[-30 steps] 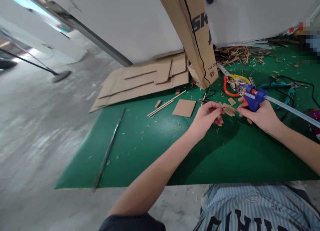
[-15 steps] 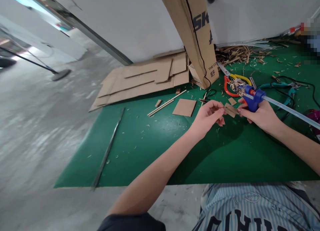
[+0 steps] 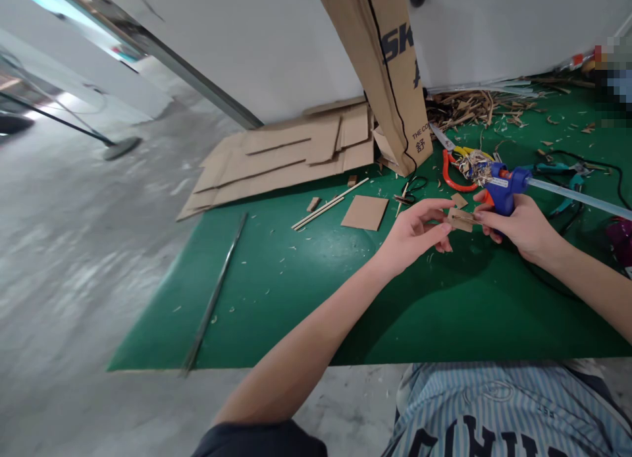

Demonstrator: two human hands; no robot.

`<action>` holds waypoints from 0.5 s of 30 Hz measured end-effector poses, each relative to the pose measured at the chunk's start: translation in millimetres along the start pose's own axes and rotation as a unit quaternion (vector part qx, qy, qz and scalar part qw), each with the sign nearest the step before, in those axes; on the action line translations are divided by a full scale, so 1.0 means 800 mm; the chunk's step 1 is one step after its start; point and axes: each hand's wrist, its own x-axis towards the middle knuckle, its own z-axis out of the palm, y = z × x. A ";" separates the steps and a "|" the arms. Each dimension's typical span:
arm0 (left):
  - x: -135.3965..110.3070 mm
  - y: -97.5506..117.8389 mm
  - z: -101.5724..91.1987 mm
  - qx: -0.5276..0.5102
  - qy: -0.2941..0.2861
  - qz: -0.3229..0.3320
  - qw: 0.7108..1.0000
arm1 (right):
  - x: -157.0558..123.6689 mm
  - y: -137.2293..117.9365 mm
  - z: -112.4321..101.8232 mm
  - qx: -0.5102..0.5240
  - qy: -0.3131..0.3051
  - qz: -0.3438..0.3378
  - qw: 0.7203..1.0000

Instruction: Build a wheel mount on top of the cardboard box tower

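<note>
Between the thumb and fingers of my left hand (image 3: 412, 236) is a small cardboard piece (image 3: 460, 220), held above the green tabletop. My right hand (image 3: 526, 230) is closed around a blue hot glue gun (image 3: 508, 188) with an orange trigger and a long translucent glue stick (image 3: 577, 197) out of its back. The thumb and finger of that hand also pinch near the piece's right end, where a thin dark strip lies across it. Pale shavings cling around the gun's nozzle end. A smaller cardboard scrap (image 3: 459, 201) lies just beyond my hands.
Red-and-yellow-handled scissors (image 3: 457, 174) and teal-handled pliers (image 3: 575, 184) lie behind the gun. A tall cardboard box (image 3: 395, 81) stands at the back, flat cardboard sheets (image 3: 291, 151) beside it. A cardboard square (image 3: 365, 213), thin sticks (image 3: 326, 207) and a dark strip (image 3: 217, 289) lie leftward.
The small cardboard piece has turned a little and shifted slightly right, along with my left hand. The glue gun has moved a little to the right and its glue stick lies flatter.
</note>
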 end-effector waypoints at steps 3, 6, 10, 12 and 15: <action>0.000 0.001 0.000 0.022 -0.003 -0.006 1.000 | 0.000 -0.001 0.000 0.003 0.008 0.005 1.000; -0.001 0.003 0.000 0.052 0.000 -0.006 0.999 | -0.001 -0.002 0.001 0.002 0.007 0.006 1.000; 0.000 0.003 0.002 0.065 0.013 0.009 0.998 | -0.002 -0.001 0.001 -0.022 0.035 0.005 0.999; 0.001 0.003 0.001 0.065 0.030 0.031 0.997 | -0.001 0.003 -0.002 -0.043 0.073 -0.016 0.996; 0.005 0.002 -0.005 0.074 0.091 0.066 0.991 | -0.001 0.008 -0.011 -0.114 0.114 -0.117 0.980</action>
